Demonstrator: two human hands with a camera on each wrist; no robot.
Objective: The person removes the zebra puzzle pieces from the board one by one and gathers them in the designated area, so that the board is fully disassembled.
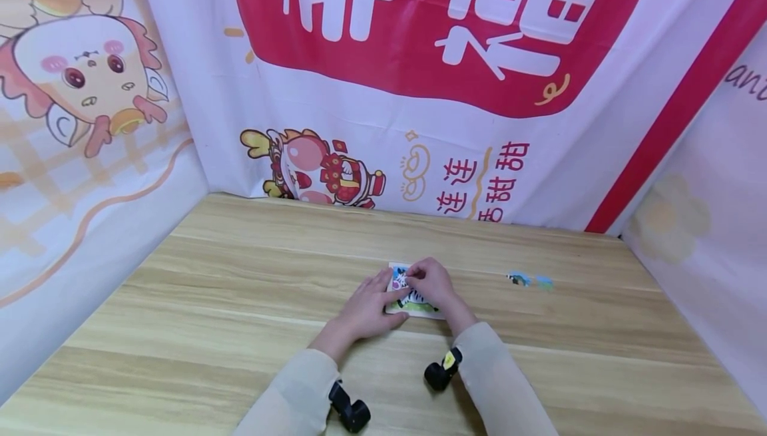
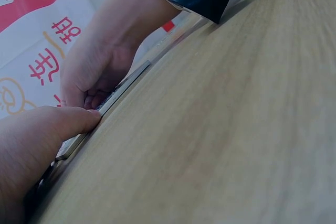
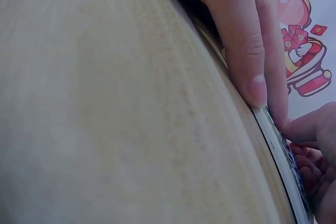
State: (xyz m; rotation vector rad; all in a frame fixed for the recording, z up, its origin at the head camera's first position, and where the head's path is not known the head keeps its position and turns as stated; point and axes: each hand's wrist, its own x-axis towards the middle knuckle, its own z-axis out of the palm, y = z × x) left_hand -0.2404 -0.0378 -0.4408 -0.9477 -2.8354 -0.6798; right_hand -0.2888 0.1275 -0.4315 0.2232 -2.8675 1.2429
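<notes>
A small zebra picture puzzle (image 1: pixel 413 301) lies flat on the wooden table, partly covered by both hands. My left hand (image 1: pixel 370 309) rests across its left side with fingers extended, and in the left wrist view the thumb (image 2: pixel 79 121) presses the board's near edge. Over the zebra's head, my right hand (image 1: pixel 431 283) has its fingers curled, thumb and forefinger pinching a puzzle piece that the fingers mostly hide. In the right wrist view the board (image 3: pixel 281 156) shows edge-on beneath the fingertips.
Two loose puzzle pieces, one dark and blue (image 1: pixel 518 279) and one blue-green (image 1: pixel 544 282), lie right of the board on the wooden table (image 1: pixel 269 269). Printed cloth (image 1: pixel 383 110) hangs behind the table and along its sides. A black wrist camera (image 1: pixel 440 375) sits below each sleeve.
</notes>
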